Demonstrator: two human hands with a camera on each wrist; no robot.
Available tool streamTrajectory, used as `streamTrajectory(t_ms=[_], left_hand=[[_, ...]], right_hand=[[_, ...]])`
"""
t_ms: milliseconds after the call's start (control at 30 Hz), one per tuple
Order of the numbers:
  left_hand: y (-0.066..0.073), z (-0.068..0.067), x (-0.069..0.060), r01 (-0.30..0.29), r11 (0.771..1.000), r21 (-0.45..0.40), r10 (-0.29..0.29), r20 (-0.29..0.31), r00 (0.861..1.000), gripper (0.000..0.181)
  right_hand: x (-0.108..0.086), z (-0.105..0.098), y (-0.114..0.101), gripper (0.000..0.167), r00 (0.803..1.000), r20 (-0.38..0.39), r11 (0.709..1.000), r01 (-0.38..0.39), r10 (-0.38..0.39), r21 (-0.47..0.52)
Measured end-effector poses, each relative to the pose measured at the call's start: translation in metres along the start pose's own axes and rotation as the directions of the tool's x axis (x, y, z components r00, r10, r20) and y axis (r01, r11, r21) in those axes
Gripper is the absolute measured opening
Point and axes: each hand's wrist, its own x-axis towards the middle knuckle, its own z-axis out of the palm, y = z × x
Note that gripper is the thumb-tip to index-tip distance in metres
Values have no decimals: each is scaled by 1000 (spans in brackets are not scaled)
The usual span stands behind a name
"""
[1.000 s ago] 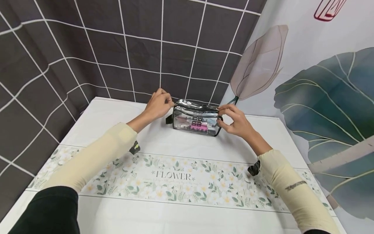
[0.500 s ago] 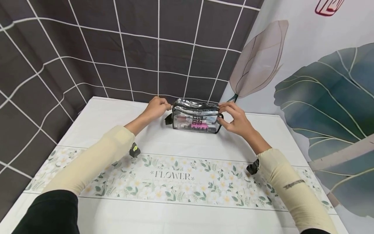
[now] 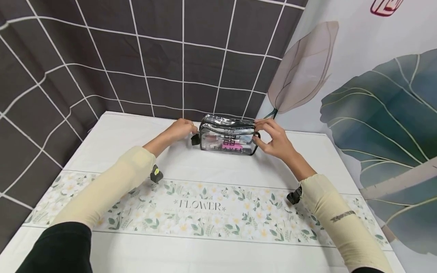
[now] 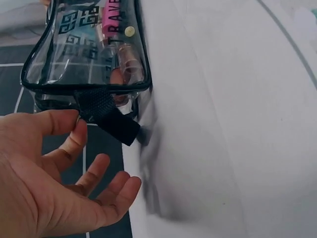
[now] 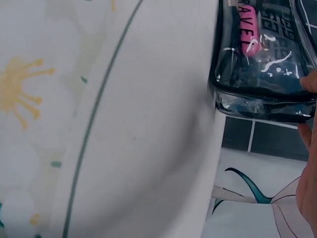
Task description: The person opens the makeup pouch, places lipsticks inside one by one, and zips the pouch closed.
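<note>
A clear plastic toiletry pouch with black piping and "TRAVEL" lettering stands near the back of the table. Cosmetics, one of them a pink item, show through its wall. At the pouch's left end my left hand pinches a small zipper pull between thumb and index finger, next to a black strap tab. The other fingers of that hand are loosely bent. My right hand grips the pouch's upper right end, thumb on the front and fingers on top. Only part of this hand enters the right wrist view.
The white tablecloth has a floral band lettered "FLOWER" across it. Behind the pouch hangs a dark grid-patterned curtain. On the right is a light backdrop with a large printed leaf.
My left hand has moved left and down from the top left corner to beside the pouch's left end, by the strap tab. The right hand keeps its grip; the pouch stays nearly in place.
</note>
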Motion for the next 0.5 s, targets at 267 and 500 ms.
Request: streamTrajectory(t_ms=[267,500], left_hand=[[34,4,-43,6,998,-62,-6,-2,1000,20],[33,5,-46,6,999,-48,-6,9,1000,18]], right_hand=[[1,1,-1,23,1000,-14,1000,4,-4,6],[-1,2,-1,23,1000,-19,1000,-24,24,0]])
